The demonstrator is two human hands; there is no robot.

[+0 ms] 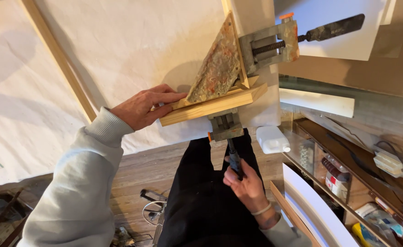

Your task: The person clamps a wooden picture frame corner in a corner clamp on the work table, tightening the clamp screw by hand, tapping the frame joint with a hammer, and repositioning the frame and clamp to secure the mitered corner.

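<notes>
- We see the left hand (144,107) lying flat, fingers stretched, on the end of a wood bar (213,106), pressing it and gripping nothing.
- The bar lies across the corner of a canvas (119,41) spread on the table, just under a rusty corner clamp (220,64), whose triangular plate rests on it.
- The right hand (245,183) is clenched around the dark handle (235,162) of the clamp's lower screw, which hangs below the table edge, over the person's black trousers.
- A second handle (336,27) sticks out to the right from the clamp's upper jaw block (270,43), well apart from both hands.
- A thin wood strip (57,57) runs slantwise across the canvas, left of the left hand.
- A white plastic bottle (272,139) sits just right of the lower screw, close to the right hand's path.
- Shelves (348,183) with bottles and odds stand at lower right; white boards (316,206) lean beside them.
- Tools (153,206) lie on the wooden floor between the sleeve and trousers.
</notes>
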